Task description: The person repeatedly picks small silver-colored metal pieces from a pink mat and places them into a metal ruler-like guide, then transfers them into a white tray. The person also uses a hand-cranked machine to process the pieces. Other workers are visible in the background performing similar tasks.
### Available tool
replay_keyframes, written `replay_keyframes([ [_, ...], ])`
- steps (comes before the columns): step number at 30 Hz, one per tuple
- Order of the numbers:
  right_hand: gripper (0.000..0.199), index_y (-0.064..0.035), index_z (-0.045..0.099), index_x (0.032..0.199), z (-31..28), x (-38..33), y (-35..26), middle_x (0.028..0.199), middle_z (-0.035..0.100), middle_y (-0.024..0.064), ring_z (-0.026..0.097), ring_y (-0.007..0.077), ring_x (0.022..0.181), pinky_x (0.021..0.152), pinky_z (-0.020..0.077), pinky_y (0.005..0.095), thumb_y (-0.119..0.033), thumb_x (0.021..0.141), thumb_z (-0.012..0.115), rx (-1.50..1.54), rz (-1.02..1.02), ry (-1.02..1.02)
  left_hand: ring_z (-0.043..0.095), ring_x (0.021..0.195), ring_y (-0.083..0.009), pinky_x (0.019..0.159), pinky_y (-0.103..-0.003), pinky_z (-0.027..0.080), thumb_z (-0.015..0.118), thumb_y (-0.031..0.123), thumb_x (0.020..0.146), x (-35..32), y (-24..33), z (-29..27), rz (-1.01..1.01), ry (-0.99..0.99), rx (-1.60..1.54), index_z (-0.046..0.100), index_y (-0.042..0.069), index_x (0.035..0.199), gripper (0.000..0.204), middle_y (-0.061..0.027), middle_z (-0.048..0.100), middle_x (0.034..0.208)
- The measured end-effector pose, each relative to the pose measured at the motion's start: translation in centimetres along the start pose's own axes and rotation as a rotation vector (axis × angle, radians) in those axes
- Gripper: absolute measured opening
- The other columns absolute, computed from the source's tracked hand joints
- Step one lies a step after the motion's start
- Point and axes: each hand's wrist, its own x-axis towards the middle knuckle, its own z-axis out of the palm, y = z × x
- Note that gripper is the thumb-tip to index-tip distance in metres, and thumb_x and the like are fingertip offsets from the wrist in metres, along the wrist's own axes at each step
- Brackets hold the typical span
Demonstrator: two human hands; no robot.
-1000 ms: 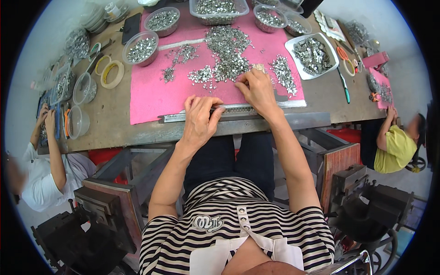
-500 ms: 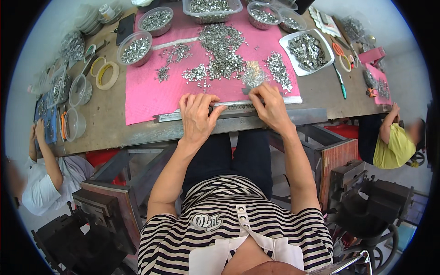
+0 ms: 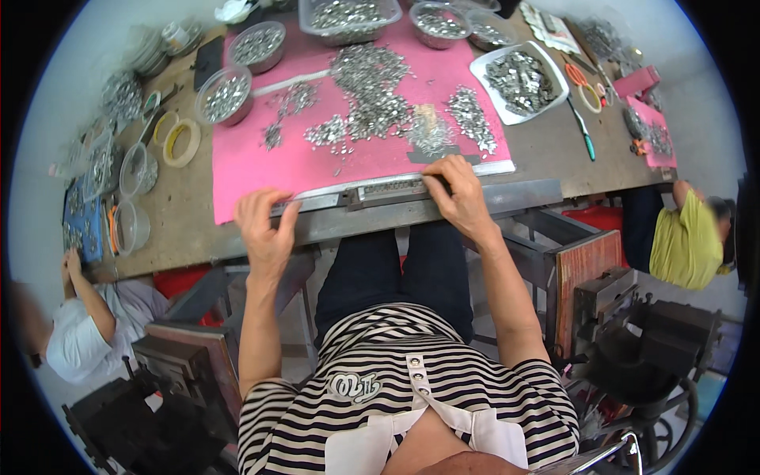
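Along the near edge of the pink mat (image 3: 245,162) lies a narrow metal rail (image 3: 321,201), with a row of small metal pieces in its channel (image 3: 392,188). My left hand (image 3: 265,228) is closed around the rail's left end, thumb on the near side and fingers over the far side. At the right end of the row, my right hand (image 3: 461,199) pinches the rail between thumb and fingers. Beyond the right hand, a dark grey strip (image 3: 434,154) lies beside a heap of thin shiny pieces (image 3: 431,134). The fingertips partly cover both rail ends.
Heaps of small silver parts (image 3: 372,87) cover the mat's middle. Plastic tubs (image 3: 226,99) and a white dish (image 3: 522,83) of parts stand behind. Tape rolls (image 3: 182,142) lie left, a green-handled tool (image 3: 582,131) right. Co-workers (image 3: 689,245) sit at both sides.
My left hand has slid left from the rail's middle to its left end, uncovering the row of pieces. My right hand has shifted slightly nearer to me. The whole view has tilted slightly.
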Motion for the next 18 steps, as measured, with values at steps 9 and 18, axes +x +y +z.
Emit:
replay_keyframes([
  [9,0.011,-0.0046,0.067,0.096,1.3,-0.9,0.6,0.087,0.06,0.0074,0.058,0.0264,0.083,0.077,0.0406,0.0394,-0.009,0.088,0.073,-0.026,-0.05,0.282,0.055,0.12,-0.0367,0.108,-0.051,0.037,0.079,0.021,0.089,-2.6,-3.3,-1.2,0.165,-0.029,0.39,0.071,0.009,0.12,0.034,-0.0142,0.062,0.125],
  [18,0.014,-0.0037,0.065,0.102,1.5,-1.2,0.5,0.086,0.058,0.0078,0.056,0.026,0.081,0.078,0.0408,0.038,-0.005,0.089,0.069,-0.109,-0.012,0.476,0.061,0.09,-0.0257,0.083,-0.034,0.049,0.082,-0.001,0.08,2.1,9.1,-1.6,0.163,-0.288,-0.263,0.067,0.002,0.116,0.039,-0.0137,0.063,0.101],
])
